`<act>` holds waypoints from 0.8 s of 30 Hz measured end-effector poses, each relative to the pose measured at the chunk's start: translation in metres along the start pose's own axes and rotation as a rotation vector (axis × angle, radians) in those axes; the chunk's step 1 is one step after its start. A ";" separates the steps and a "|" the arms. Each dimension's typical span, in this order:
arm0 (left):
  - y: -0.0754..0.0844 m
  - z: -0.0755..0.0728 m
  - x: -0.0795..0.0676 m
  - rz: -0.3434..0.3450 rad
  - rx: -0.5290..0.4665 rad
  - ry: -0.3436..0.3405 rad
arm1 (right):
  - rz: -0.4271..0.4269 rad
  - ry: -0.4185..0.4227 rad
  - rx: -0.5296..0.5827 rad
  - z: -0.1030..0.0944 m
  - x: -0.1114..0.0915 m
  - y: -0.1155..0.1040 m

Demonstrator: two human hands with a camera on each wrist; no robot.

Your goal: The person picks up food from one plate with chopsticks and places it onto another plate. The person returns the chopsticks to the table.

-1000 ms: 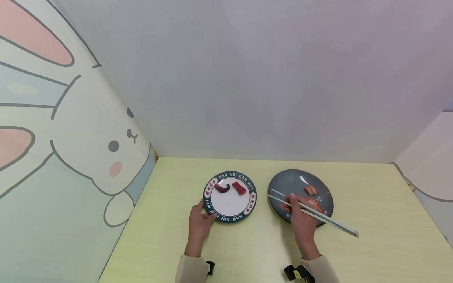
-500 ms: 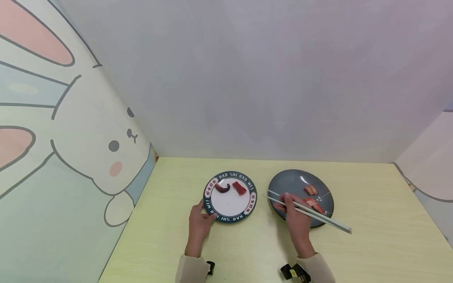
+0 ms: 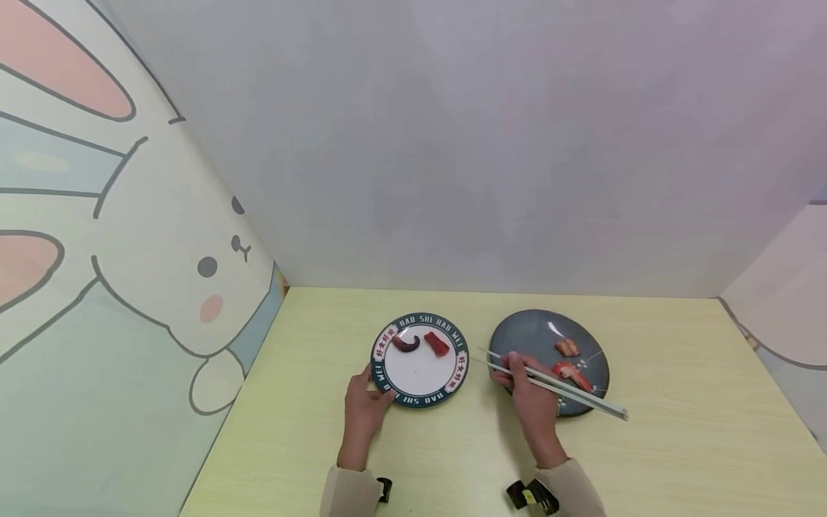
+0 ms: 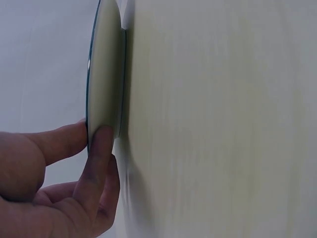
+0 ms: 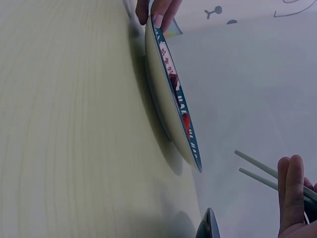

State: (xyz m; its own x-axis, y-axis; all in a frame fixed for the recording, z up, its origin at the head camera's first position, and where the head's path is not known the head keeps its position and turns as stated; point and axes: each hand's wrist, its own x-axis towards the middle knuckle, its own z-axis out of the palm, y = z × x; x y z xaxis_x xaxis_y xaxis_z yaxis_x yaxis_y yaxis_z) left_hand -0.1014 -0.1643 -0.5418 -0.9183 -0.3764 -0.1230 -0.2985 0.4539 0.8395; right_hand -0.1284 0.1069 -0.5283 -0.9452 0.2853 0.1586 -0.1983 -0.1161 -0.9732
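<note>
My left hand (image 3: 365, 406) pinches the near left rim of a white plate (image 3: 416, 373) with a green lettered border. In the left wrist view the thumb lies over the rim and fingers are beneath the plate (image 4: 106, 74). On it lie a dark curled food piece (image 3: 407, 345) and a red piece (image 3: 436, 343). My right hand (image 3: 535, 406) holds a pair of pale chopsticks (image 3: 591, 398) above a dark grey plate (image 3: 526, 327). Their tips stand apart with nothing between them, between the two plates. The grey plate bears a brown piece (image 3: 567, 347) and a red-and-white piece (image 3: 571, 373).
Both plates stand on a pale wooden table (image 3: 310, 337). A grey wall (image 3: 491, 158) rises behind the far edge, and a wall with a rabbit drawing (image 3: 161, 251) is on the left. The grey plate's edge (image 5: 209, 225) shows low in the right wrist view.
My right hand has moved left with the chopsticks, bringing their tips closer to the white plate and uncovering more of the red-and-white piece. The left hand and both plates have stayed put.
</note>
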 end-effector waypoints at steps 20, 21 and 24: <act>0.001 -0.001 -0.001 -0.003 -0.002 0.003 | 0.041 -0.090 -0.020 0.015 0.004 0.002; 0.001 -0.001 0.000 -0.005 -0.003 0.001 | 0.032 -0.096 -0.017 0.016 0.004 0.003; 0.001 -0.001 0.000 -0.009 -0.006 -0.001 | 0.010 -0.111 -0.023 0.018 0.005 0.003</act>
State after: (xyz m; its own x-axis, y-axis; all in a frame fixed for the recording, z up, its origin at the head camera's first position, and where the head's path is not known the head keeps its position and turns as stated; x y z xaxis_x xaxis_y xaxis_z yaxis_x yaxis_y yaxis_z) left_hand -0.1020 -0.1644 -0.5403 -0.9160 -0.3792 -0.1312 -0.3050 0.4455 0.8417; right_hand -0.1385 0.0911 -0.5279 -0.9702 0.1772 0.1654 -0.1843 -0.0962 -0.9781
